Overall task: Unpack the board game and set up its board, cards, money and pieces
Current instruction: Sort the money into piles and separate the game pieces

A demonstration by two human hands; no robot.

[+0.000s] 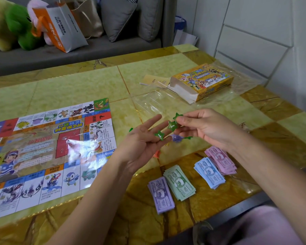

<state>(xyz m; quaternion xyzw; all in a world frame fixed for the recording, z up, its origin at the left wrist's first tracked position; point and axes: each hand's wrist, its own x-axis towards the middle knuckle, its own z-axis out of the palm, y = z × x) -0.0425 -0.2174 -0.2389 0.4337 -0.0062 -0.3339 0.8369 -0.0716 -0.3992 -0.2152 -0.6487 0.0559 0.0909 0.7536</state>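
Left hand [141,147] flat, right hand [207,128] pinching one of three stars [172,125], four banknote stacks [179,184]

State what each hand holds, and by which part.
Right hand pinches a green plastic star piece by its edge; another green star rests on the left hand's straight fingers.

2 bare hands [141,147] [207,129] and forearms [95,200], with pale pink clothing [258,227] on the lap.
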